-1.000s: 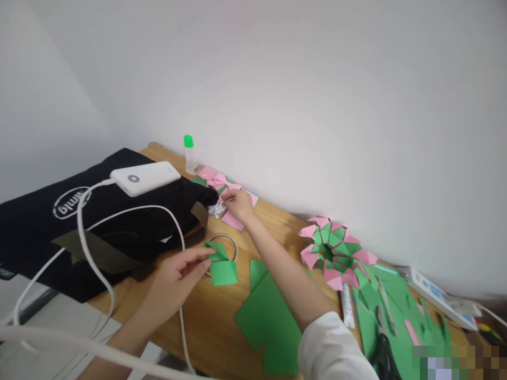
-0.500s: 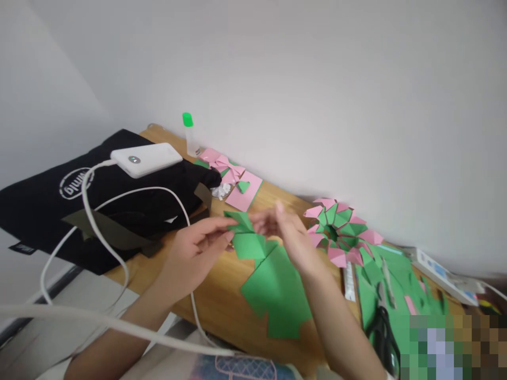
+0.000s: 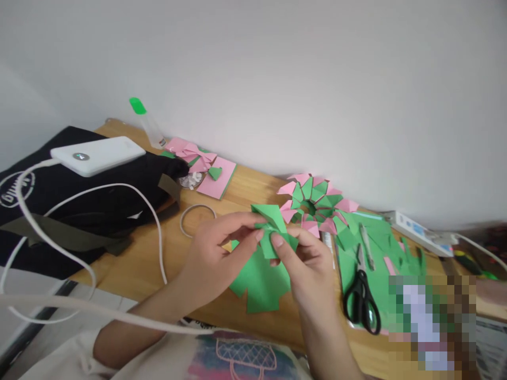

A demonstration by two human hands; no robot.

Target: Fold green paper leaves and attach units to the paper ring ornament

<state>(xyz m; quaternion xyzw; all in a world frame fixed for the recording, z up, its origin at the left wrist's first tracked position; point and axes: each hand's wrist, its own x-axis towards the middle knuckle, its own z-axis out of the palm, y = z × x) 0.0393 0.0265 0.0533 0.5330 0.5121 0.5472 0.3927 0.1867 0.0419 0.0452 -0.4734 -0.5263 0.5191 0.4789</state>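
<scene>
Between both hands is a partly folded piece of green paper [image 3: 273, 215], held above the table. My left hand [image 3: 219, 248] pinches its left side between thumb and fingers. My right hand [image 3: 309, 258] grips the lower right part, thumb pressed on the front face. Under the hands lie flat green paper pieces [image 3: 263, 293], partly hidden by them. A ring of folded pink and green paper [image 3: 335, 201] rests just beyond my right hand. Black-handled scissors [image 3: 361, 301] lie to the right on green sheets.
At left a white power bank [image 3: 99, 154] with a cable sits on a black bag [image 3: 138, 192]. A green-capped glue bottle [image 3: 147, 124] stands at the back near pink paper [image 3: 217, 182]. A round band [image 3: 198, 207] lies by my left hand. A power strip [image 3: 420, 232] is at right.
My right hand has closed onto the green paper, where its fingers were apart beside it before. The whole view has shifted rightward, so the table things appear further left.
</scene>
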